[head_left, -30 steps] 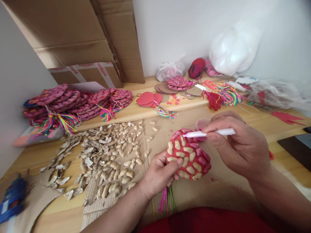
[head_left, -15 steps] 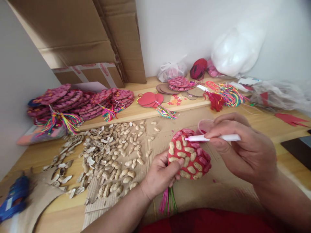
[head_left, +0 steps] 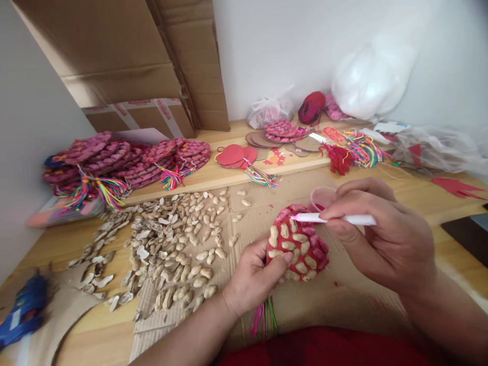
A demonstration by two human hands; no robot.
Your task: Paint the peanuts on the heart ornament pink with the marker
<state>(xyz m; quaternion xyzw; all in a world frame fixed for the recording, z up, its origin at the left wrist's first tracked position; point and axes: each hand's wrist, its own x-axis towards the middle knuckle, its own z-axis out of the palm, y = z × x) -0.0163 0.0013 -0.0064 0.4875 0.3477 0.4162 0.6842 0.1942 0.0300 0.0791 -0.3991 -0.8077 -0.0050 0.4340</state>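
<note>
At nine o'clock a blue glue gun [head_left: 21, 312] lies cut off by the frame edge, beside loose peanut shells [head_left: 168, 249] spread over cardboard. The left hand [head_left: 253, 277], at six o'clock, is clamped on the red ornament [head_left: 297, 244], thumb across its lower edge; peanuts cover its face, and its tassel [head_left: 263, 317] is half hidden below the wrist. The right hand [head_left: 381, 239], at three o'clock, pinches a white brush [head_left: 331, 218], tip on the ornament's top. Behind the brush a small pink cup [head_left: 322, 197] seems to hold red paint, mostly hidden by fingers.
</note>
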